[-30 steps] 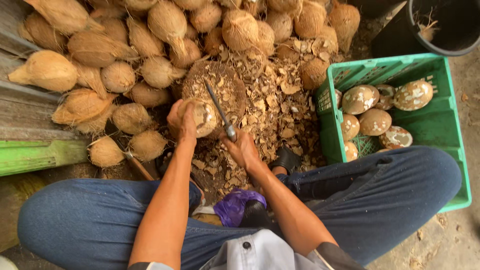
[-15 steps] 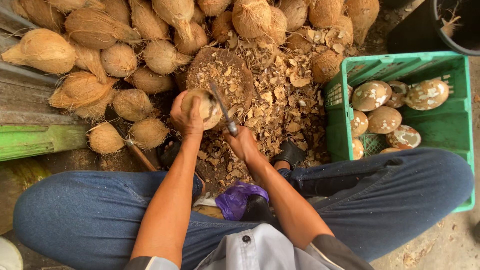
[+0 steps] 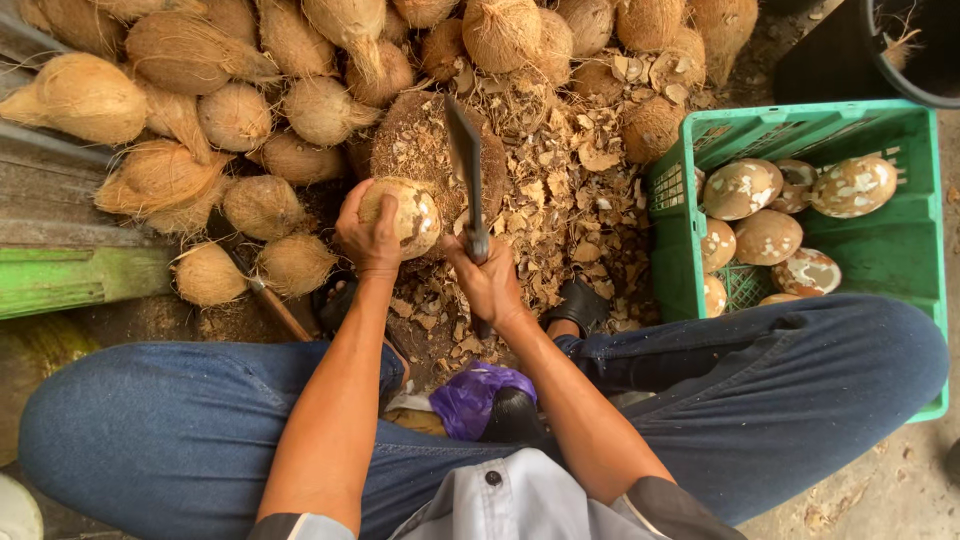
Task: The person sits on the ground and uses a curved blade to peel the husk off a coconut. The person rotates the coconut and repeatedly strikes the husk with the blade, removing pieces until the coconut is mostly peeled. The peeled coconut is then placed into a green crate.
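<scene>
Lifting the knife [image 3: 464,160] higher above the coconut [image 3: 405,212] than before

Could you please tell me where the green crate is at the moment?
In the head view the green crate sits on the ground at the person's right, just beyond the right knee, beside the pile of shell chips and holding peeled coconuts.

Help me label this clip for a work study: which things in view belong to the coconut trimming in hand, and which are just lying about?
In the job:
- left hand gripping the coconut
- right hand holding the cleaver
- green crate with trimmed coconuts
- husked coconut pile
- shell chips

Lying about:
- purple bag
- black bucket
- green plank
</scene>
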A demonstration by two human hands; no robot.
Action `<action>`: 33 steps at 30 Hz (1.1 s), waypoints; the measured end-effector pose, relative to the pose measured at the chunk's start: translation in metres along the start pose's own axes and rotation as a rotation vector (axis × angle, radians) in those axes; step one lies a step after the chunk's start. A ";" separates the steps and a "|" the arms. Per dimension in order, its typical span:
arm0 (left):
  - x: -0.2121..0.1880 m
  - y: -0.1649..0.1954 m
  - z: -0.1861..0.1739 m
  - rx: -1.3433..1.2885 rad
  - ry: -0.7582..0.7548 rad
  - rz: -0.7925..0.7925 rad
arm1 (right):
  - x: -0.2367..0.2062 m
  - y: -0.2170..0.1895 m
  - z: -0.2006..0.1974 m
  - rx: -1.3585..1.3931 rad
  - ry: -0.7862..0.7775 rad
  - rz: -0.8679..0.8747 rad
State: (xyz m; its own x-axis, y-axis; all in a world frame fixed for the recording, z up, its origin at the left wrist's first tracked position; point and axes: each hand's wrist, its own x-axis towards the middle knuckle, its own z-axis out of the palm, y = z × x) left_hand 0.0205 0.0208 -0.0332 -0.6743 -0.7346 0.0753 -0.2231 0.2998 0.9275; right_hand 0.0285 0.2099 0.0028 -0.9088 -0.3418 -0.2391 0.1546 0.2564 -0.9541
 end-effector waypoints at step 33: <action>-0.004 0.026 0.009 -0.057 0.179 -0.394 | 0.000 -0.015 0.000 -0.244 -0.123 0.248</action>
State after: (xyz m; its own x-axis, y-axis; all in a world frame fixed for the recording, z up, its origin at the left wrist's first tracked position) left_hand 0.0114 0.0369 -0.0131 -0.4113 -0.8818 -0.2310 -0.3966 -0.0550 0.9163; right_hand 0.0258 0.2063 0.0169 -0.7996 -0.3445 -0.4919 0.2543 0.5478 -0.7970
